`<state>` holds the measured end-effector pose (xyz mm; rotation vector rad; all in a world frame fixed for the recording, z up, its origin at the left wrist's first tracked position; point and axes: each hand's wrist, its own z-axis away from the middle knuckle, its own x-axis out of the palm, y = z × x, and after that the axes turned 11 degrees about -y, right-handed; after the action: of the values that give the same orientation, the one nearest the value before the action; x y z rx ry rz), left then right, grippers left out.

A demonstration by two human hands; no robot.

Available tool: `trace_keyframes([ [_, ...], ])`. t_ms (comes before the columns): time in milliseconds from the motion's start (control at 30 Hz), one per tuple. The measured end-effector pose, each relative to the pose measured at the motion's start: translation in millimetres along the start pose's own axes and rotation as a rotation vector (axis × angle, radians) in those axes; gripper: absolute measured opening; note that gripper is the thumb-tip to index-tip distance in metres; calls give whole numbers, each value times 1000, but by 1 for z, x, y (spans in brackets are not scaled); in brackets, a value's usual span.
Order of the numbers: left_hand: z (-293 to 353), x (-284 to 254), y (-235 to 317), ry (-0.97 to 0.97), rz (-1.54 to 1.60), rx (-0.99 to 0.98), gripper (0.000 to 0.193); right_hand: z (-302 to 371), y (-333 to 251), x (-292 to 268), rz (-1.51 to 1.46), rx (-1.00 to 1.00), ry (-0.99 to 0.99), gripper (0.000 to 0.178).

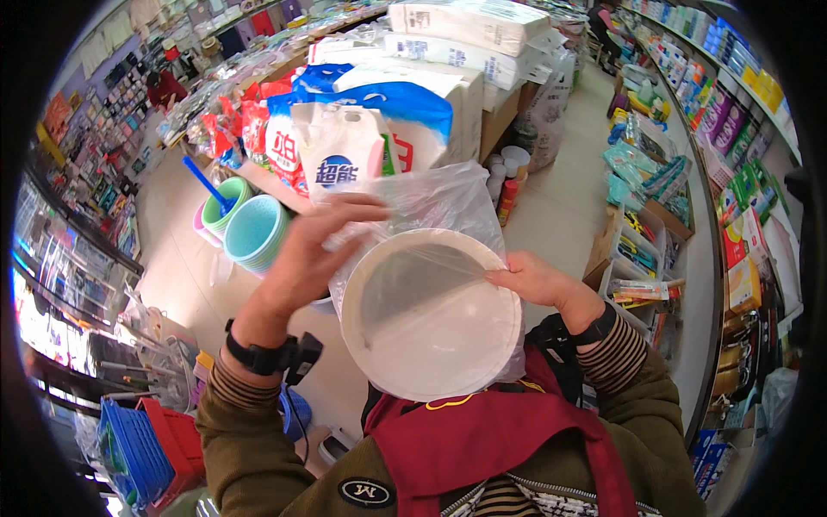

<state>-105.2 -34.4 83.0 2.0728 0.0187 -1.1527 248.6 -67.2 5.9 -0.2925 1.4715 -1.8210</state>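
Observation:
A round white tub is held in front of my body, its wide circular face toward me. Thin clear plastic bag film covers much of it and bunches up past its far edge. At the tub's right rim, my right hand pinches the film with thumb and fingers. Left of the tub, my left hand is raised with fingers stretched out and slightly blurred, close to the film. Whether those fingertips touch the plastic is hard to make out. Both wrists wear black bands.
Detergent bags and white paper packs are piled ahead. Stacked teal buckets and green ones stand on the floor at left. Blue baskets sit lower left. Stocked shelves and boxes line the right side.

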Motion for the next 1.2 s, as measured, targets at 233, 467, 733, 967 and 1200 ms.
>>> trace_keyframes([
  [233, -20, 20, 2, -421, 299, -435, 65, 3, -19, 7, 65, -133, -35, 32],
  [467, 15, 33, -33, -382, 714, -601, 61, -12, -6, 14, -6, -133, -54, 31],
  [733, 78, 45, -64, -190, 1153, -728, 56, -39, -7, 19, -79, -125, -98, 47],
  [967, 236, 58, -126, 387, 1242, -1042, 47, -46, 49, 0, -293, 51, -33, 59],
  [1200, 305, 70, -247, 1199, 1342, -897, 56, -31, 142, -3, -478, 345, 100, 46],
])
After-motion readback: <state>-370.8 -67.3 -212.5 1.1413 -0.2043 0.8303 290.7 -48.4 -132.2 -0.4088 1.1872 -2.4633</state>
